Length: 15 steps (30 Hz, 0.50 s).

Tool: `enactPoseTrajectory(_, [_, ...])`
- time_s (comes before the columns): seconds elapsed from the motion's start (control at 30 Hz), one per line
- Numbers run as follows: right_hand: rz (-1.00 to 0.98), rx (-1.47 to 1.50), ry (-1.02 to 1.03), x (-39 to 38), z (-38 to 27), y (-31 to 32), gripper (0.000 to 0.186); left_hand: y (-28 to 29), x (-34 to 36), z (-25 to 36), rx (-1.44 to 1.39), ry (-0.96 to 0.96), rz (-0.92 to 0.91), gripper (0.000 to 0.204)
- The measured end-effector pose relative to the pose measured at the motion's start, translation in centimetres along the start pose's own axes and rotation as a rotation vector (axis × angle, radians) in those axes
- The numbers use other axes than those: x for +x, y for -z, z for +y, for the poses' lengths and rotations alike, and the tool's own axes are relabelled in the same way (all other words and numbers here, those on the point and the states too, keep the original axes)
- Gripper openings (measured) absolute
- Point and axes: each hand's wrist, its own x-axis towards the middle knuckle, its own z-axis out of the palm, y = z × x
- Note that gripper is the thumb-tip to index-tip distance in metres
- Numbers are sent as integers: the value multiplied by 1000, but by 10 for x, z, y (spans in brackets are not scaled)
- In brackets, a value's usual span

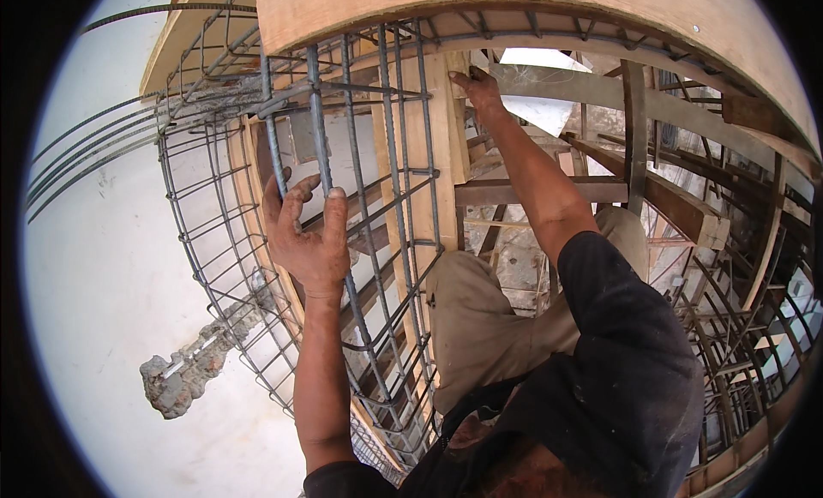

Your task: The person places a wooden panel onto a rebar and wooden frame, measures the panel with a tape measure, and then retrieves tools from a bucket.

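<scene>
My left hand (307, 232) is curled over a thick upright steel rebar (321, 129) of a tied rebar cage (394, 198). Its thumb lies at the bar's right and its bent fingers at the left, near a second rebar (274, 142). The palm side is hidden. Further right, my right hand (480, 91) grips the edge of a pale wooden formwork board (439, 129), which stands along the cage's right side. Some of its fingers are hidden by the board and the hand itself.
A curved plywood panel (531, 14) spans the top. At left, another rebar cage (206, 207) runs before a white wall (94, 284) with a broken concrete patch (176, 387). Timber beams (686, 211) and a brown crosspiece (540, 191) lie right, above a cluttered lower level.
</scene>
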Motion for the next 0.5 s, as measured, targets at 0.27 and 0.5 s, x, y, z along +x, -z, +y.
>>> enactPoseTrajectory(0.27, [-174, -182, -55, -2, -9, 11, 97, 1, 0, -5, 56, -32, 8, 30])
enactPoseTrajectory(0.5, [-97, -94, 60, 4, 11, 11, 82, 1, 2, 0, 35, -19, 0, 29])
